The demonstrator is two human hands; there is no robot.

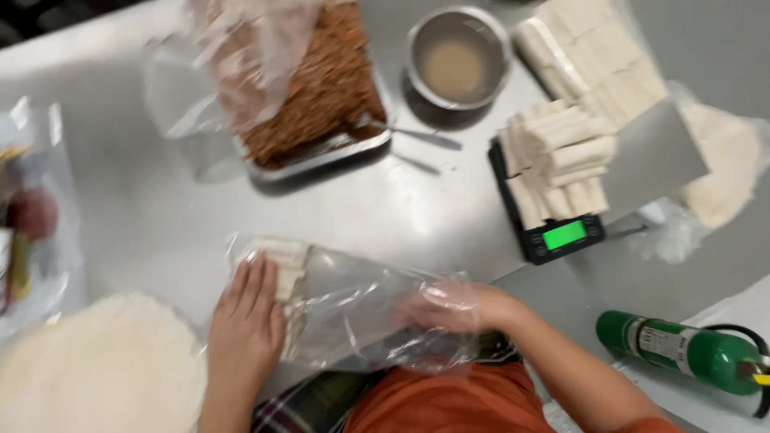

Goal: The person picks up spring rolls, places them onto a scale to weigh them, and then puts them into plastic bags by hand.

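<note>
A clear plastic bag (pixel 353 301) lies on the steel table near me, with pale rolled wrappers (pixel 287 273) packed at its closed end. My left hand (pixel 247 321) rests flat against the outside of that end, fingers together, next to the rolls. My right hand (pixel 461 309) is inside the bag's open mouth, seen through the film; whether it holds a roll is blurred.
A black scale (pixel 561 236) with a green display carries a pile of rolls (pixel 557 160). Behind are a steel bowl (pixel 459 56), a tray of brown filling (pixel 321 96), stacked wrappers (pixel 593 52). A green canister (pixel 686 353) lies right; a white round stack (pixel 96 369) lies left.
</note>
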